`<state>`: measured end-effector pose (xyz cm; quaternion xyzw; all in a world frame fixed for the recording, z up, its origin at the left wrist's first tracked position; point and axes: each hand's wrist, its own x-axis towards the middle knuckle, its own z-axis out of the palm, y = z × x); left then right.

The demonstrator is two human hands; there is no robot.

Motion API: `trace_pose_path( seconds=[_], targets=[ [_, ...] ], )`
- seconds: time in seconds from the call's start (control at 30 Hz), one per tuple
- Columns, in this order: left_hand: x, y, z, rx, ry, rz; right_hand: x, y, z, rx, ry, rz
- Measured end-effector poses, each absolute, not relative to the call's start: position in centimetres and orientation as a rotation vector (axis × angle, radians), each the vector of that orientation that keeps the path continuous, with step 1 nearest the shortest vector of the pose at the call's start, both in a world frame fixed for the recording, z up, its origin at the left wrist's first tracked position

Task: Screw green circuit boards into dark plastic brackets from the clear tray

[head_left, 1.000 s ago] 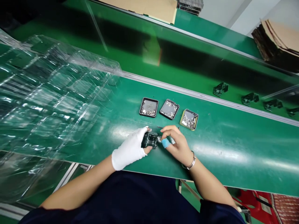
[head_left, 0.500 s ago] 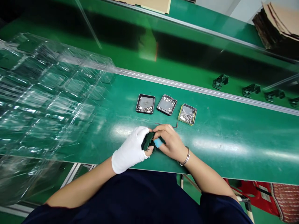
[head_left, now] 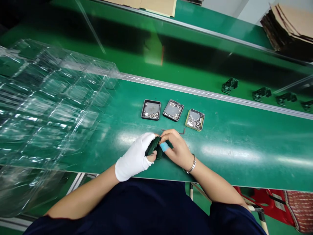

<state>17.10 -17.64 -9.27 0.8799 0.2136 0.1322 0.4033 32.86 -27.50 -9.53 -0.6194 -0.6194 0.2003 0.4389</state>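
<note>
My left hand (head_left: pixel 137 156), in a white glove with bare fingertips, is wrapped round a small dark green part (head_left: pixel 153 147) just above the bench. My right hand (head_left: pixel 177 150), with blue tape on one finger, pinches at the upper right side of that part. Whatever lies between the right fingertips is too small to make out. Behind the hands lies an L-shaped hex key (head_left: pixel 182 131). Past it stand the left tray (head_left: pixel 151 107), the middle tray (head_left: pixel 173 111) and the right tray (head_left: pixel 195 118), each with small shiny metal pieces.
Clear plastic blister trays (head_left: pixel 49 98) cover the bench's left side. Behind a metal rail (head_left: pixel 171 86), several dark green assemblies (head_left: pixel 230 85) stand in a row at the right. Stacked cardboard (head_left: pixel 290 26) sits at the top right. A red chair (head_left: pixel 274 205) is below the bench.
The green part has turned slightly in my left hand, and my right fingertips stay at its upper side. The whole view has shifted slightly.
</note>
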Motion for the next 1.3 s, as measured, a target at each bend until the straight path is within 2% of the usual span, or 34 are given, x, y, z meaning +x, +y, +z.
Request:
trace_pose_path(
  seconds=[0.37,0.5,0.67,0.77,0.97,1.1,1.3],
  targets=[
    [18.6,-17.3,-8.9,2.557,0.528,0.493,32.4,-27.9,-9.6,-1.539,-1.486,0.497],
    [19.0,-18.4,-9.5,2.73,0.671,0.562,32.2,-28.1,-10.4,-1.645,-1.559,0.352],
    [19.1,-19.0,-10.5,2.643,0.604,0.663,33.0,-27.9,-10.7,-1.638,-1.574,0.372],
    [18.7,-18.1,-10.8,2.436,0.564,0.584,35.6,-27.2,-9.9,-1.598,-1.519,0.391],
    [17.7,-16.1,-11.6,2.163,0.663,0.352,42.5,-22.6,-8.9,-2.151,-1.639,0.19],
    [17.1,-16.0,-12.0,2.13,0.678,0.388,43.1,-19.0,-9.7,-2.491,-1.841,0.078],
    [16.1,-15.7,-11.6,2.073,0.719,0.427,41.9,-17.2,-10.7,-2.558,-1.827,-0.012]
  ],
)
